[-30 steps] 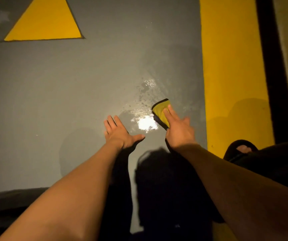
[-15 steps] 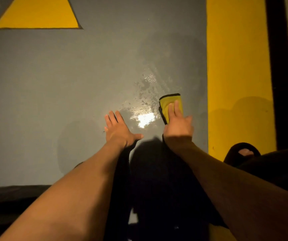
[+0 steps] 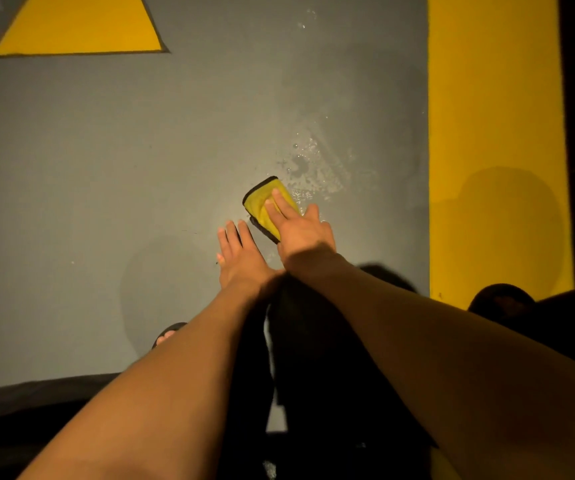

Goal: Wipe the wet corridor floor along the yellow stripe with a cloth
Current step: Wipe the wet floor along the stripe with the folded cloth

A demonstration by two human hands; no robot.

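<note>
**Cloth meets the wet patch beside the yellow stripe**

We crouch over the grey corridor floor [image 3: 106,202], our right hand [image 3: 301,230] pressing a folded yellow cloth [image 3: 262,202] flat to the ground. The fingers lie straight on top of the cloth, not curled round it, so the grip is apart and simply bears down. Our left hand [image 3: 241,254] rests flat on the floor just beside it, fingers straight and holding nothing, and seems to take our weight.

The cloth sits under the right fingertips, at the near left edge of the water [image 3: 308,164] that glistens just beyond it. The yellow stripe [image 3: 494,133] runs well off to the right.

To do this pass well, we judge the palm should keep even pressure and push the cloth forward and rightward through the droplets, in overlapping strokes toward the stripe, turning to a drier face once it soaks.
</note>
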